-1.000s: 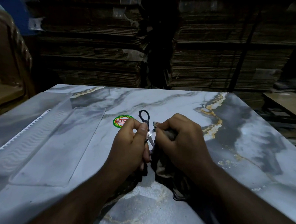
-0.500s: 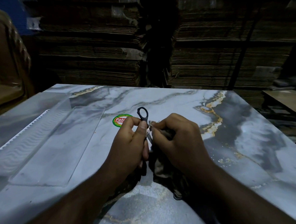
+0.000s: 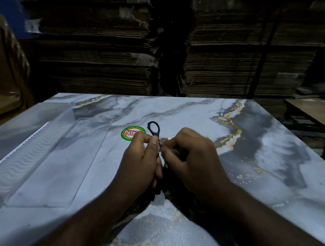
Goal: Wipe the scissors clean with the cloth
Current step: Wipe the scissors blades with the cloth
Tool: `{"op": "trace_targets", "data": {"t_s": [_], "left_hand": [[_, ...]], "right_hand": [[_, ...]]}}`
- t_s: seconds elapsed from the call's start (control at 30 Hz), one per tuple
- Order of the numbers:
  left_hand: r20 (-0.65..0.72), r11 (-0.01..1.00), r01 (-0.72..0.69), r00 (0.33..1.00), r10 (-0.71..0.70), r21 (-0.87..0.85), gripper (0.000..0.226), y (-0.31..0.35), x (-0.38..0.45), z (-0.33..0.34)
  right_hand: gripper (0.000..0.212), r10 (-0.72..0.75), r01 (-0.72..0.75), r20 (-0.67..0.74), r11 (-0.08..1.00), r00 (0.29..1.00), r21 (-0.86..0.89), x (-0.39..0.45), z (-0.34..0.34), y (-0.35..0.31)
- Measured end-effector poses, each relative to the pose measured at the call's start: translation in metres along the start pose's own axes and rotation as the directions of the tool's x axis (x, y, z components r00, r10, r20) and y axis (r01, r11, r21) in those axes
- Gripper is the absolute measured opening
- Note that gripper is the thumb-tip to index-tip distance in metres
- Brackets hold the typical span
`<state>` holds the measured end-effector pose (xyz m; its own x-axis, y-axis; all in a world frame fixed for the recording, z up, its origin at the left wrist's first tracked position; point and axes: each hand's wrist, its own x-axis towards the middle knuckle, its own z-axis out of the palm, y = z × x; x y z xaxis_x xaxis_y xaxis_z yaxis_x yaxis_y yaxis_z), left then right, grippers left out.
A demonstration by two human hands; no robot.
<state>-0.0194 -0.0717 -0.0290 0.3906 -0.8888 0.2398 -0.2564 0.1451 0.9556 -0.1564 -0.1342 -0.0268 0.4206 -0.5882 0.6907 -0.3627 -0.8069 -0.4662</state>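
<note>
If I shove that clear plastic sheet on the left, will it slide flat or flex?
The sheet lies flat on the glossy table, so it would probably slide easily. It looks thin and see-through, so likely light. Lifted by one edge it may bend somewhat; how stiff it is cannot be told.

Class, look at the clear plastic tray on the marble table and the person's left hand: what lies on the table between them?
In the head view, only bare marble table lies between clear plastic tray and left hand.
</note>
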Motion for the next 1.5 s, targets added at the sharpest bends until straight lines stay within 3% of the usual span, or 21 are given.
{"op": "trace_targets", "data": {"t_s": [0.07,0.2,0.37,0.53,0.6,0.7,0.83,1.0,1.13,1.3,1.5], "left_hand": [[-0.006,1.0,0.004,1.0,-0.004,-0.02,0.025,0.001,0.001,-0.001],[0.003,1.0,0.019,1.0,-0.018,-0.022,0.025,0.001,0.0,-0.001],[-0.005,0.999,0.014,1.0,-0.014,-0.042,0.026,-0.001,0.002,-0.002],[-0.023,0.998,0.004,1.0,-0.005,-0.064,0.025,0.001,0.0,0.001],[-0.033,0.998,-0.002,0.999,0.0,-0.059,0.023,0.002,0.0,0.001],[-0.028,0.998,0.014,1.0,-0.015,-0.061,0.023,0.001,0.002,0.0],[-0.014,0.996,0.004,1.0,-0.006,-0.088,0.022,0.001,0.001,-0.002],[0.013,0.996,-0.001,1.0,0.003,-0.094,0.019,-0.001,0.005,-0.001],[-0.028,0.982,0.038,0.999,-0.044,-0.187,0.02,-0.002,0.006,0.001],[0.004,0.975,0.016,1.0,-0.016,-0.223,0.023,0.004,0.002,0.004],[-0.025,0.969,0.057,0.998,-0.065,-0.239,0.022,0.005,0.004,0.004]], "right_hand": [[0.021,-0.022,0.022,0.018,1.0,1.0,-0.002,0.002,0.001,0.001],[0.016,0.056,-0.056,-0.097,0.998,0.994,-0.002,0.013,-0.001,0.01],[0.017,-0.069,0.069,0.002,0.998,0.998,0.013,0.002,0.001,0.0],[0.007,0.191,-0.191,-0.081,0.982,0.978,0.017,0.017,-0.01,0.022],[0.006,0.232,-0.228,-0.108,0.973,0.967,0.048,0.014,-0.019,0.024],[0.003,0.149,-0.138,-0.157,0.987,0.976,0.081,0.011,-0.024,0.01],[0.003,-0.029,0.03,-0.025,0.998,0.999,0.046,0.008,-0.007,-0.002],[0.009,0.035,-0.033,-0.055,0.999,0.998,0.041,0.009,-0.005,0.005],[0.009,-0.01,0.005,0.057,0.996,0.998,0.092,0.003,-0.005,-0.003],[0.008,0.101,-0.101,0.032,0.995,0.994,-0.006,0.007,-0.001,0.006],[0.008,0.207,-0.205,-0.102,0.978,0.973,0.029,0.009,-0.013,0.01]]}}
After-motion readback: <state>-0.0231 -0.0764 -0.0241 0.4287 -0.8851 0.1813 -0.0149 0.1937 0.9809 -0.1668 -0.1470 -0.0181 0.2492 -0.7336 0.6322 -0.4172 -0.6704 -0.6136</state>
